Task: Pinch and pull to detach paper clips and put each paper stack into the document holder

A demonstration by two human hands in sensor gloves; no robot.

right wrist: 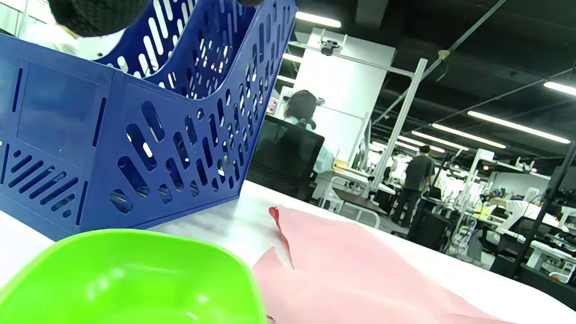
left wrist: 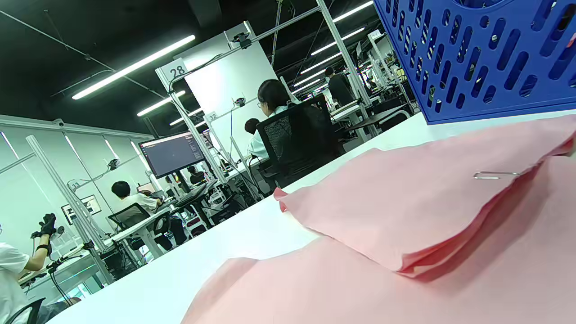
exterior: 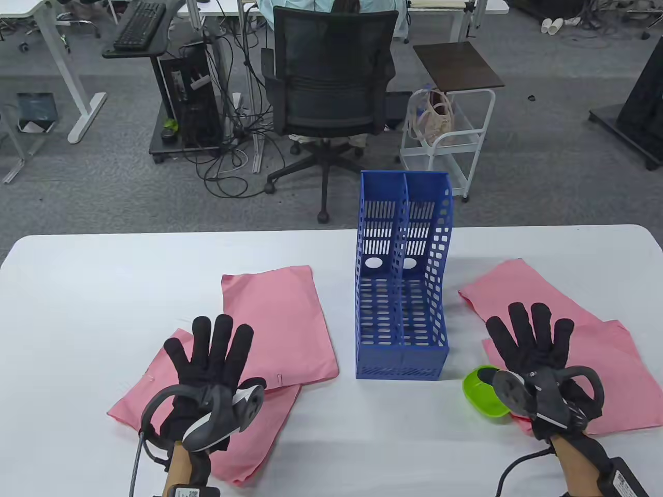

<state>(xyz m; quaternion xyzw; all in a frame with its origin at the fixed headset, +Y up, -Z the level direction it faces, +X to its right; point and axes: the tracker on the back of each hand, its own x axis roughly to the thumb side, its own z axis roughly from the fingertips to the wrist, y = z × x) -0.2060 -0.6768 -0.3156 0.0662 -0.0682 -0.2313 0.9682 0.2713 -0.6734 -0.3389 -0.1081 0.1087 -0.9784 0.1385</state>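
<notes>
The blue two-slot document holder (exterior: 401,357) stands upright at the table's middle, and both slots look bare. Left of it lie two pink paper stacks: one (exterior: 277,316) overlaps another (exterior: 243,440). A metal paper clip (left wrist: 495,175) sits on the upper stack's near edge (exterior: 280,379). My left hand (exterior: 212,357) lies spread, fingers straight, over the lower stack and holds nothing. On the right are two more pink stacks, one (exterior: 518,287) farther back and one (exterior: 621,383) nearer. My right hand (exterior: 531,341) is spread flat over them, holding nothing.
A green bowl (exterior: 481,396) sits just left of my right wrist, between the holder and the right stacks; it fills the lower left of the right wrist view (right wrist: 126,279). Beyond the white table's far edge (exterior: 207,235) stands an occupied office chair (exterior: 331,88).
</notes>
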